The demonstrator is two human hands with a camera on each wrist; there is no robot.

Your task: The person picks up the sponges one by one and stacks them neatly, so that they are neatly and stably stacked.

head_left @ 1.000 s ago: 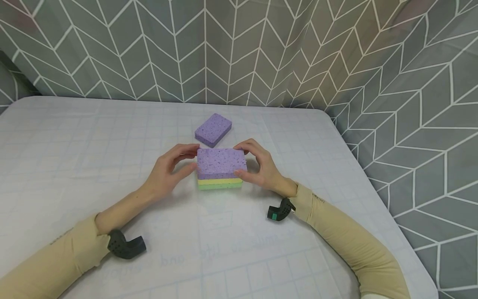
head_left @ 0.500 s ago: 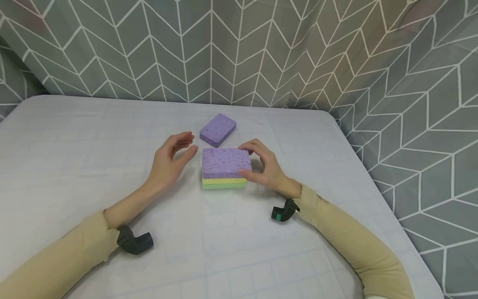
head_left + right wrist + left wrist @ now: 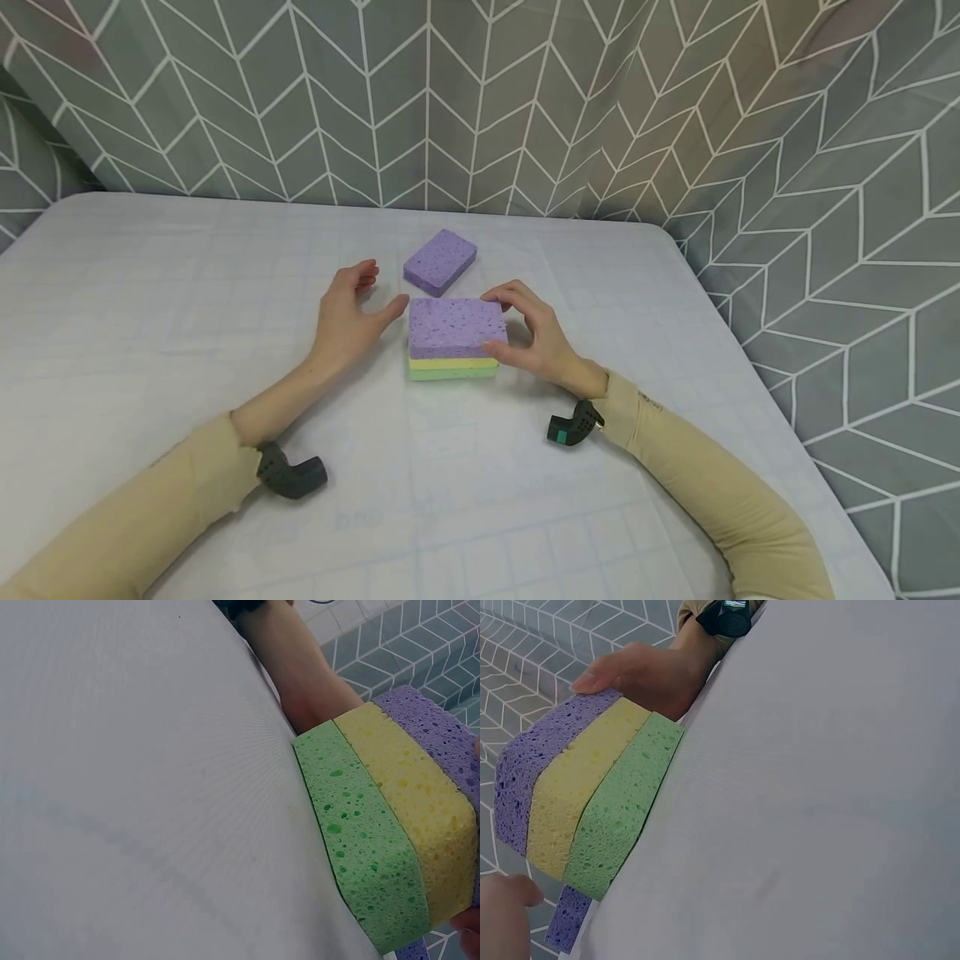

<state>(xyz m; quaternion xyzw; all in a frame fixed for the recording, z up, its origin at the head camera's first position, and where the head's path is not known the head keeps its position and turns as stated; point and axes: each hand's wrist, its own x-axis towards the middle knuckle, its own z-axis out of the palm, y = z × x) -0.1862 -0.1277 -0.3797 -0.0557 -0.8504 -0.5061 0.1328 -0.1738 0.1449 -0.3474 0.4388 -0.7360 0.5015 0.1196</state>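
Note:
Three sponges lie stacked flat in the middle of the table: a green sponge [image 3: 453, 375] at the bottom, a yellow sponge [image 3: 585, 780] between, and a purple sponge [image 3: 456, 327] on top. My right hand [image 3: 543, 343] grips the top purple sponge at its right end, thumb on the near edge and fingers on the far edge. Left of the stack, my left hand [image 3: 347, 321] is held with its thumb spread from the fingers and holds nothing. A second purple sponge [image 3: 440, 261] lies at an angle just behind the stack.
The white cloth-covered table [image 3: 187, 275] ends at a far edge, with a grey curtain [image 3: 450, 100] patterned in white lines behind it. That curtain continues down the right side. Wrist cameras [image 3: 292, 473] hang below both sleeves.
My left hand has come away from the stack's left end and spread its thumb apart from the fingers. My right hand stays on the top purple sponge.

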